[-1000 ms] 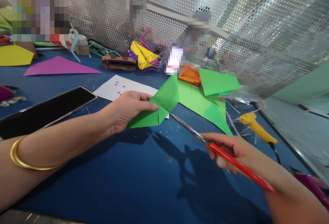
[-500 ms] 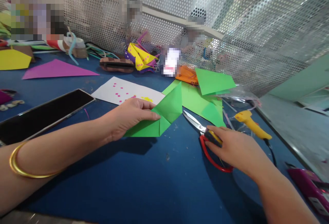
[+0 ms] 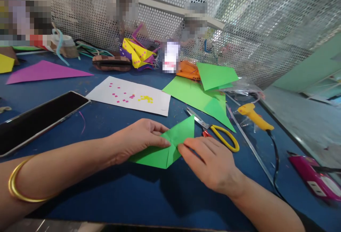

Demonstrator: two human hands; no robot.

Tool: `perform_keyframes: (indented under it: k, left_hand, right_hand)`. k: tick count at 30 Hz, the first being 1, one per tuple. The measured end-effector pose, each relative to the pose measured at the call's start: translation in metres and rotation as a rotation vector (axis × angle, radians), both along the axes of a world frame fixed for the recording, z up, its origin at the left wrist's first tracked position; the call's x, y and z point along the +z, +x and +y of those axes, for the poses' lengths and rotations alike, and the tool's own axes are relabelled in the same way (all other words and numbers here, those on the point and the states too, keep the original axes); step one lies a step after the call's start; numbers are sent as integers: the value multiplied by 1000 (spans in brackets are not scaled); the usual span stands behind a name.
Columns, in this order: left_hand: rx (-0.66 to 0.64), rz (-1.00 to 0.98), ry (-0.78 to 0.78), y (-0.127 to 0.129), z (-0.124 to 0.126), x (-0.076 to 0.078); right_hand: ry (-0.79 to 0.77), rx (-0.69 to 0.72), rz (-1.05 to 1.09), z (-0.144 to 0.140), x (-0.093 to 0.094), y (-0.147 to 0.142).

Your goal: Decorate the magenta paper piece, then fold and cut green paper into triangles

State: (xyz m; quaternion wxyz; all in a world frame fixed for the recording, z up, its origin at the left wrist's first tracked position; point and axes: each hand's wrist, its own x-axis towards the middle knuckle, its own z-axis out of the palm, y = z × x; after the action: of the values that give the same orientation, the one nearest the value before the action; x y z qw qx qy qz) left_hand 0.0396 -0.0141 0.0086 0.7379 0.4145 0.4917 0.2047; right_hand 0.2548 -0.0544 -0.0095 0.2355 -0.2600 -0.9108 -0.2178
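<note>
A folded piece of green paper point(image 3: 179, 131) is held just above the blue table. My left hand point(image 3: 145, 138) pinches its left part between thumb and fingers. On the paper's right edge, my right hand point(image 3: 210, 161) closes its thumb and fingertips. Just beyond that hand lies a pair of scissors point(image 3: 223, 138) with one yellow and one red handle, its blades partly opened; the red handle is mostly hidden. Past the paper, a white sheet point(image 3: 157, 109) carries small pink and yellow paper bits.
A dark-screened phone point(image 3: 39, 122) lies at left, near a purple paper triangle point(image 3: 48, 73). More green paper point(image 3: 217, 76) sits at the back right. A yellow glue gun point(image 3: 255, 116) and a magenta power strip point(image 3: 311, 175) are at right. A perforated metal screen point(image 3: 165, 15) stands behind.
My right hand has let go of the scissors, which now lie on the table, and has moved left onto the green paper. The held paper sits lower in view.
</note>
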Motion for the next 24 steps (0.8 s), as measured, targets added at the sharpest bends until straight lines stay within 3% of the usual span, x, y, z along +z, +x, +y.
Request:
perform_keyframes:
  k: [5,11,13,15,18,20,24]
  left_hand:
    - [-62,119,108,1,0,-3]
    - [-273,465,426,0,3,-2]
    - [-297,612,614,-2,0,0]
    - [-240,753,896,-3,-3,1]
    - [-236,738,1278,-4,-6,-4]
    - [-315,633,1337,-3,-6,-12]
    - [-373,515,1239,-1,-2,-27]
  right_hand:
    - [-74,56,7,2,-5,2]
    - [-223,4,-26,1,-13,2]
    - [-243,1,-38,0,-14,3]
    - [-260,-2,-33,0,-14,3]
    - [-278,-4,-18,0,-14,3]
    - [-308,-19,2,0,-14,3]
    - [-438,-76,80,0,-13,2]
